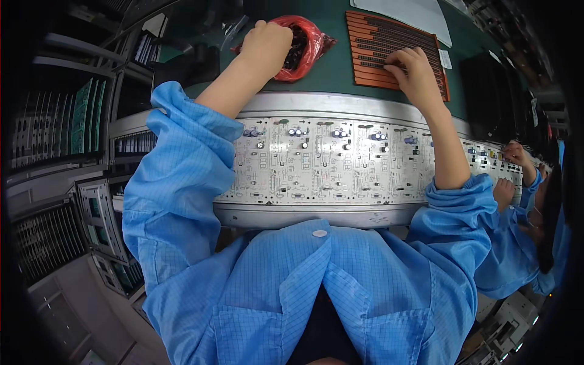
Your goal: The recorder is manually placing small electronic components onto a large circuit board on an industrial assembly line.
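My left hand (266, 44) reaches into a red plastic bag (309, 40) of small dark parts on the green bench top; its fingertips are hidden inside the bag. My right hand (415, 68) rests with bent fingers on an orange-brown tray (371, 36) holding rows of small dark parts; what the fingers pinch is hidden. Below both arms a white circuit board panel (316, 164) with several fitted capacitors lies on a grey conveyor rail (316, 104).
A white sheet (413, 11) lies beyond the tray. Racks of green boards (85, 118) stand at the left. At the right another person's hands (516, 156) work on boards further along the rail. Black bins (486, 91) sit right of the tray.
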The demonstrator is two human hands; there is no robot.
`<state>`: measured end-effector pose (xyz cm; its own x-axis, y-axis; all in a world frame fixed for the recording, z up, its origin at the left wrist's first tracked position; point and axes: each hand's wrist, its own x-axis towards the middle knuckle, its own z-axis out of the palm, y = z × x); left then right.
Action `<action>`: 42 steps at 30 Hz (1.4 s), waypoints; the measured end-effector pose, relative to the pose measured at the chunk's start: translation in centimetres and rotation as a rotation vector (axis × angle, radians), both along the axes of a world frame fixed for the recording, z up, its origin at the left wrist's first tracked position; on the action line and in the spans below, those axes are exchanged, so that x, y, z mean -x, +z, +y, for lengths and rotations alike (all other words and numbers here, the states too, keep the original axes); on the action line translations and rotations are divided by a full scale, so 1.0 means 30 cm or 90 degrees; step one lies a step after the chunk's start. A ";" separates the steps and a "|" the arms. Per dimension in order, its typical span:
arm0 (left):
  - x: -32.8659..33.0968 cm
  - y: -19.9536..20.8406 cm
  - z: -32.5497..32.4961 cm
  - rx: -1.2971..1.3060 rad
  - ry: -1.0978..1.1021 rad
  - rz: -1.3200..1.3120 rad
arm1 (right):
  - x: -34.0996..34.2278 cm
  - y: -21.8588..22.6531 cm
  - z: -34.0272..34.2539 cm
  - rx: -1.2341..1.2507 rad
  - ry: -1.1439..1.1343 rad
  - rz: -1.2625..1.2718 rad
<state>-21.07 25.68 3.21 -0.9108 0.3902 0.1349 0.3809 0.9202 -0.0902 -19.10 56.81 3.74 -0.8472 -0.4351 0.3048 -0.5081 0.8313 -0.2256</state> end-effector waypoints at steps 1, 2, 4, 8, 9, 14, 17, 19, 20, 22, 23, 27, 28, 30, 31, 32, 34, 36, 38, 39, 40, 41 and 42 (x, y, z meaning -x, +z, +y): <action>0.003 -0.001 0.001 0.002 0.001 -0.001 | 0.000 -0.001 -0.011 0.007 0.013 0.007; 0.004 -0.004 -0.001 -0.003 -0.010 0.016 | 0.001 -0.003 -0.023 0.015 0.027 0.013; 0.006 -0.010 -0.009 -0.013 -0.032 0.049 | 0.010 -0.011 -0.056 0.014 0.053 0.020; 0.018 -0.014 -0.016 -0.045 0.000 0.030 | 0.031 -0.028 -0.101 -0.006 0.104 0.045; 0.022 -0.014 -0.019 -0.042 0.006 0.027 | 0.034 -0.032 -0.108 -0.024 0.103 0.054; 0.053 -0.029 -0.040 -0.237 0.011 0.053 | 0.038 -0.041 -0.107 -0.039 0.121 0.059; 0.043 -0.024 -0.044 -0.359 0.019 0.066 | 0.040 -0.046 -0.096 -0.022 0.122 0.070; 0.033 -0.012 -0.053 -0.463 0.007 0.038 | 0.030 -0.040 -0.113 -0.017 0.126 0.075; 0.030 -0.008 -0.055 -0.461 0.014 0.036 | 0.021 -0.039 -0.122 0.059 0.084 0.015; 0.035 -0.007 -0.058 -0.461 0.022 0.018 | -0.006 -0.026 -0.135 0.202 -0.005 -0.103; 0.037 -0.010 -0.066 -0.462 0.028 0.011 | -0.030 -0.014 -0.159 0.201 0.001 -0.106; 0.042 -0.024 -0.090 -0.507 0.028 0.039 | -0.204 0.053 -0.327 0.380 0.069 -0.325; 0.037 -0.015 -0.092 -0.509 0.032 0.038 | -0.249 0.066 -0.368 0.322 0.108 -0.354; 0.019 0.004 -0.102 -0.536 0.044 0.008 | -0.323 0.080 -0.447 0.258 0.151 -0.382; 0.018 0.004 -0.094 -0.551 0.042 -0.011 | -0.357 0.078 -0.475 0.261 0.142 -0.438; 0.028 -0.008 -0.088 -0.555 0.040 -0.013 | -0.379 0.071 -0.500 0.264 0.134 -0.494; 0.058 -0.040 -0.075 -0.462 0.035 0.043 | -0.399 0.038 -0.541 0.212 0.156 -0.408; 0.064 -0.067 -0.066 -0.419 0.036 0.068 | -0.408 -0.001 -0.575 0.117 0.198 -0.230; 0.055 -0.065 -0.060 -0.311 -0.012 0.066 | -0.405 -0.034 -0.601 0.100 0.206 -0.183; 0.049 -0.055 -0.056 -0.257 -0.034 0.064 | -0.402 -0.048 -0.612 0.087 0.214 -0.133; 0.049 -0.041 -0.029 -0.261 -0.030 0.063 | -0.403 -0.057 -0.619 0.074 0.223 -0.083; 0.022 0.030 0.028 -0.160 0.048 0.002 | -0.405 -0.061 -0.618 0.070 0.221 -0.084; -0.009 0.101 0.082 -0.058 0.125 -0.060 | -0.407 -0.065 -0.615 0.068 0.208 -0.082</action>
<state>-20.81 28.13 6.24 -0.9783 0.1941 0.0727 0.1962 0.9803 0.0233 -6.90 38.37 1.80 -0.7030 -0.6608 0.2630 -0.7047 0.5974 -0.3827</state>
